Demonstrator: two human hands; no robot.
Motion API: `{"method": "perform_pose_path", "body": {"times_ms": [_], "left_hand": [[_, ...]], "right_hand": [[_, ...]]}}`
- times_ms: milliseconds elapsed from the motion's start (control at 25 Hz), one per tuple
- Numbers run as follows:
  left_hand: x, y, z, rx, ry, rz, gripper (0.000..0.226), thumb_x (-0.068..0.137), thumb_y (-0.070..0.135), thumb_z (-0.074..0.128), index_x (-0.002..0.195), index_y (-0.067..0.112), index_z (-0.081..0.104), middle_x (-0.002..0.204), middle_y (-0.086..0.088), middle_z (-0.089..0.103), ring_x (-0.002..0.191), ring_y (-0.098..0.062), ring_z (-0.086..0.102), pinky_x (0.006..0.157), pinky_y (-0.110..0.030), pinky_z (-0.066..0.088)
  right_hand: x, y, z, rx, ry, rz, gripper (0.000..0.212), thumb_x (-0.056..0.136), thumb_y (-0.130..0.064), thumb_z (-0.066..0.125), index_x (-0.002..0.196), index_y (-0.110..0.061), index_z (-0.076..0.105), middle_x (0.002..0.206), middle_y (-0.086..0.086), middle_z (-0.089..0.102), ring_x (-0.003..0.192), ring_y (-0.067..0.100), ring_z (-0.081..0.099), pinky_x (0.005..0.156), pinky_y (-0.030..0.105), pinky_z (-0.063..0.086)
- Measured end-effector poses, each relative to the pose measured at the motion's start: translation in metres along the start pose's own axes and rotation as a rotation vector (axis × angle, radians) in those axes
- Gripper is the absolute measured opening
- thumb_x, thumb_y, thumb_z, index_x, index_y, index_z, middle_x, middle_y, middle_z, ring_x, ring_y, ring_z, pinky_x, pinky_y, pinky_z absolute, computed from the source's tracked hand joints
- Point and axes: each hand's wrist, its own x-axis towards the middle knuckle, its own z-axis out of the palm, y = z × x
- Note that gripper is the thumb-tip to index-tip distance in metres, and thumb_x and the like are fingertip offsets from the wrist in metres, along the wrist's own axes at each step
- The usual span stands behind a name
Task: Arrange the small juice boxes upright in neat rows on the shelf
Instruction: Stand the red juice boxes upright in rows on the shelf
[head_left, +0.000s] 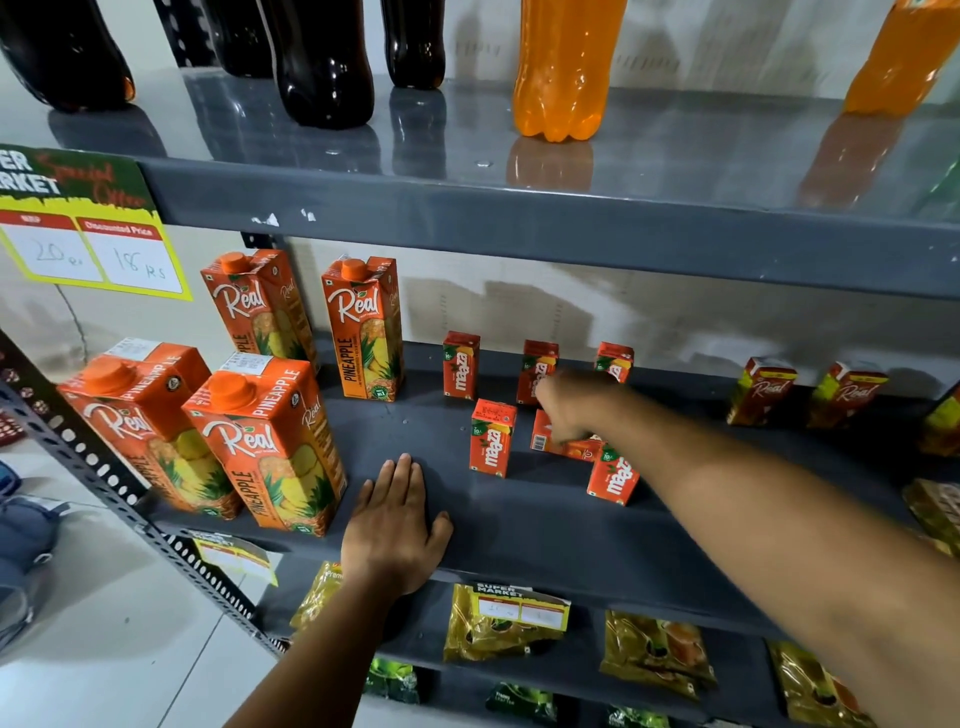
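Boxes: my right grip (569, 415) clasps a toppled juice box (569, 446) mid-shelf, five upright juice boxes (492, 437) around it. My left grip (397, 525) lies flat, released, on the shelf (545, 525).

Six small orange-red Maaza juice boxes sat on the grey middle shelf (519, 519). Three stood upright along the back: the left box (461, 366), the middle box (537, 370) and the right box (614, 361), the last two partly hidden. In front, one box (492, 437) stood upright to the left and another (613, 475) leaned slightly at the right. Between them, the sixth box (563, 441) lay tipped on its side.
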Motion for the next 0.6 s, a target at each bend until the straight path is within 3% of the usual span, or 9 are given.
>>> {"method": "perform_pose_path", "body": {"times_ms": [160, 400, 600], "left_hand": [[0.0, -0.001, 0.0, -0.012, 0.009, 0.005, 0.086, 0.08, 0.059, 0.007, 0.151, 0.011, 0.002, 0.161, -0.005, 0.0, 0.146, -0.019, -0.004, 0.116, -0.035, -0.002], [0.0, -0.001, 0.0, -0.013, 0.01, 0.004, 0.082, 0.085, 0.058, 0.016, 0.15, 0.011, 0.001, 0.161, -0.005, -0.002, 0.146, -0.019, -0.005, 0.117, -0.036, -0.002], [0.0, 0.0, 0.0, -0.004, 0.007, 0.006, 0.082, 0.084, 0.059, 0.013, 0.15, 0.011, 0.001, 0.161, -0.005, -0.001, 0.146, -0.02, -0.004, 0.116, -0.036, -0.003]], "right_hand": [[0.024, -0.004, 0.018, -0.079, -0.105, 0.156, 0.068, 0.07, -0.016, 0.083, 0.13, -0.008, 0.05, 0.126, 0.013, 0.058, 0.112, 0.032, 0.06, 0.089, 0.038, 0.051], [0.028, 0.015, 0.02, 0.078, -0.098, 0.144, 0.061, 0.073, -0.014, 0.078, 0.129, -0.01, 0.052, 0.123, 0.012, 0.059, 0.102, 0.027, 0.063, 0.087, 0.037, 0.054], [0.008, 0.027, 0.007, 0.127, 0.099, 0.004, 0.064, 0.074, -0.017, 0.076, 0.132, -0.019, 0.05, 0.128, 0.011, 0.057, 0.11, 0.029, 0.057, 0.091, 0.039, 0.05]]}}
